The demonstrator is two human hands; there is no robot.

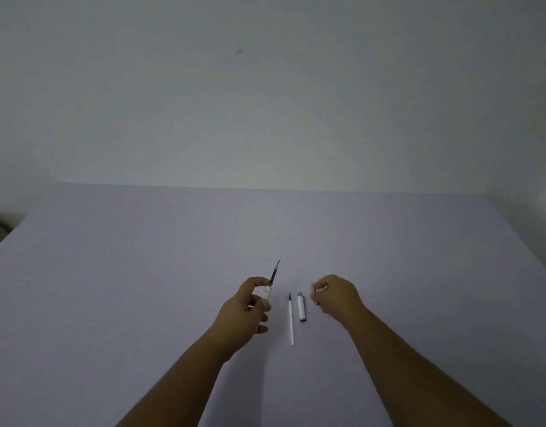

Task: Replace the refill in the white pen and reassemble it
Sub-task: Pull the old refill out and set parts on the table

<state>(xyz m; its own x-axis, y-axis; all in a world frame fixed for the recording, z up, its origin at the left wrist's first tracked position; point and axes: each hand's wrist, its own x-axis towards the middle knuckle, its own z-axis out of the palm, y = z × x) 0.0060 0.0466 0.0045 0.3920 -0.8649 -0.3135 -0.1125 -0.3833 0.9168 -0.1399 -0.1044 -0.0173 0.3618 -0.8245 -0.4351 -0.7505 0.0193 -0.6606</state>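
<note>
My left hand [245, 312] grips the white pen barrel [267, 292], held above the table and tilted up to the right. A dark refill [275, 270] sticks out of the barrel's top end. My right hand [335, 295] is closed on a small grey pen part [313, 291], mostly hidden by the fingers. Between the hands, a thin white refill [291, 320] with a dark tip lies on the table. Beside it on the right lies the white pen cap [301, 306] with grey ends.
The work surface is a pale lilac table [142, 288] whose far edge meets a plain wall. The table's left edge runs diagonally at the left, with something dark beyond it.
</note>
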